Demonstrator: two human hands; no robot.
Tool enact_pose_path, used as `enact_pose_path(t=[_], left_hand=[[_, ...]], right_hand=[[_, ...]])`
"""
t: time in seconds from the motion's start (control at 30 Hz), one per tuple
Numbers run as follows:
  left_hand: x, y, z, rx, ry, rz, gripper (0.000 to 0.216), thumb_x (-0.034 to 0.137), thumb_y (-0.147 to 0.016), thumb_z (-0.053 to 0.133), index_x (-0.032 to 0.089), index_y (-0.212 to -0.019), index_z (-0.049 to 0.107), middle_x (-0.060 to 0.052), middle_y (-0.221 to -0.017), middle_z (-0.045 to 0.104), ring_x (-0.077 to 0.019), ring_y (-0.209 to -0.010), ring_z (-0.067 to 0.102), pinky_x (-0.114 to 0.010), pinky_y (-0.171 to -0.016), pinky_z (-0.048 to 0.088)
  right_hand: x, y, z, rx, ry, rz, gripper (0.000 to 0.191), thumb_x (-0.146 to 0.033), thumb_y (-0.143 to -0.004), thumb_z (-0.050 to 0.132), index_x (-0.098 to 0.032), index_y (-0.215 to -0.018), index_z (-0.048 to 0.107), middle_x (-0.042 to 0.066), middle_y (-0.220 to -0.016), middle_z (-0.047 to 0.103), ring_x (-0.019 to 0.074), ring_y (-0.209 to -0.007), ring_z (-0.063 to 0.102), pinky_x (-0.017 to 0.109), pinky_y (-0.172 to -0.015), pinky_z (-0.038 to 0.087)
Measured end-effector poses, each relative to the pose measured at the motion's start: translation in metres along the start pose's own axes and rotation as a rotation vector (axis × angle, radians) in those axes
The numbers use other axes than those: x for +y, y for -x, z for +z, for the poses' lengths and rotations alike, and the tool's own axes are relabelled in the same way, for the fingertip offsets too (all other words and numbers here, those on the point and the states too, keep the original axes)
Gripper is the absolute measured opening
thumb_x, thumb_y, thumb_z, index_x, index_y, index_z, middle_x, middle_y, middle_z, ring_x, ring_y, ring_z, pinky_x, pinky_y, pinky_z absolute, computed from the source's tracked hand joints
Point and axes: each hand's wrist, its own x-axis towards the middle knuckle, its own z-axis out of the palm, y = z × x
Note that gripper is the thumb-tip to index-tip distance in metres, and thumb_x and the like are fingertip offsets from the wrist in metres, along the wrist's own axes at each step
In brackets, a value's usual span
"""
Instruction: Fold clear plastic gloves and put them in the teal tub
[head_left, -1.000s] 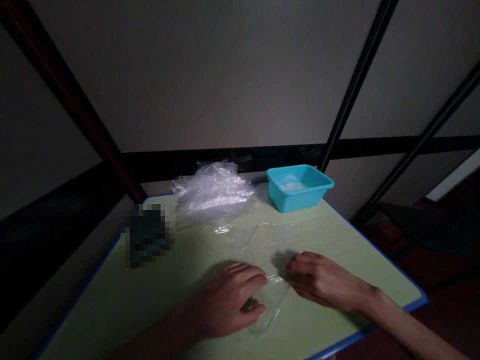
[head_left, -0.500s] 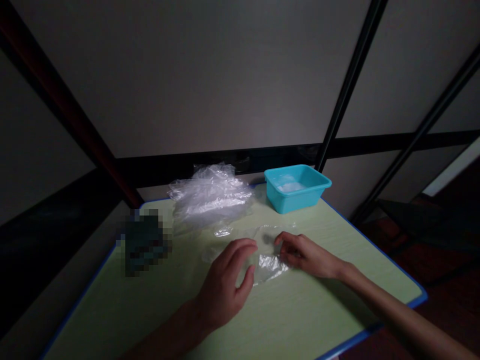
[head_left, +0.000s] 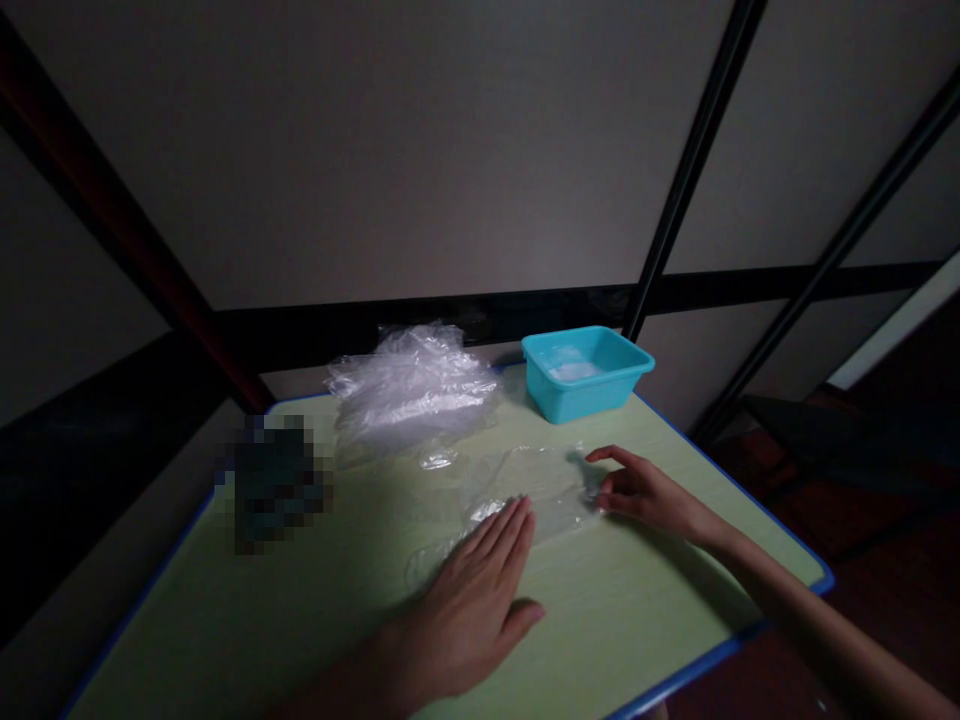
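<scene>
A clear plastic bag lies spread flat on the pale green table. My left hand lies palm down on the bag's near left part, fingers stretched out and together. My right hand is at the bag's right edge, fingers curled and pinching the plastic there.
A heap of crumpled clear plastic bags sits at the table's back. A turquoise plastic tub stands at the back right with something pale inside. A blurred dark object is at the left. The blue table edge runs close on the right.
The bag was folded and held between both hands near me; it has been moved away and spread out flat. My left hand has flattened onto it and my right hand slid to its right edge.
</scene>
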Motion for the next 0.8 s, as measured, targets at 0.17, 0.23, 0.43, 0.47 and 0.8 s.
enact_pose_path(t=[0.17,0.23,0.43,0.47,0.8], left_hand=[[0.002,0.0,-0.003,-0.028,0.021,0.001,0.064,0.04,-0.086,0.038,0.012,-0.137,0.011,-0.011,-0.144,0.008,-0.0227,-0.131,0.008,-0.038,-0.105,0.021],[0.002,0.0,-0.005,-0.036,0.028,0.012,0.062,0.038,-0.086,0.04,0.015,-0.137,0.013,-0.009,-0.144,0.008,-0.0223,-0.131,0.008,-0.038,-0.105,0.02],[-0.001,0.002,-0.009,0.006,0.031,0.101,0.055,0.032,-0.083,0.048,0.025,-0.134,0.025,-0.004,-0.145,0.009,-0.0227,-0.131,0.01,-0.039,-0.105,0.02],[-0.002,0.002,-0.01,0.013,0.02,0.116,0.054,0.032,-0.084,0.048,0.026,-0.133,0.027,-0.004,-0.145,0.01,-0.0229,-0.131,0.01,-0.039,-0.105,0.02],[-0.003,0.0,-0.02,0.076,-0.088,0.105,0.041,0.026,-0.084,0.047,0.019,-0.124,0.04,-0.006,-0.131,0.043,-0.0206,-0.121,0.037,-0.041,-0.103,0.027]], right_hand=[[0.01,0.008,-0.015,-0.034,0.051,0.043,0.044,-0.03,-0.076,0.056,-0.015,-0.11,0.032,-0.001,-0.066,0.057,0.0121,-0.059,0.052,0.024,-0.052,0.038],[0.005,0.012,-0.017,-0.036,0.166,0.055,0.042,-0.032,-0.077,0.054,-0.014,-0.11,0.035,0.001,-0.068,0.059,0.0133,-0.059,0.053,0.025,-0.052,0.039],[-0.031,0.03,-0.004,-0.021,0.638,-0.238,0.028,-0.032,-0.084,0.049,-0.018,-0.107,0.054,0.01,-0.114,0.051,0.0212,-0.104,0.048,0.037,-0.087,0.04],[-0.034,0.034,-0.001,-0.089,0.678,-0.284,0.029,-0.032,-0.084,0.048,-0.02,-0.11,0.054,0.009,-0.123,0.045,0.0217,-0.113,0.042,0.039,-0.093,0.036],[-0.015,0.06,0.001,-0.156,0.753,-0.277,0.055,-0.036,-0.085,0.046,-0.023,-0.135,0.026,0.007,-0.135,0.036,0.022,-0.123,0.032,0.042,-0.099,0.032]])
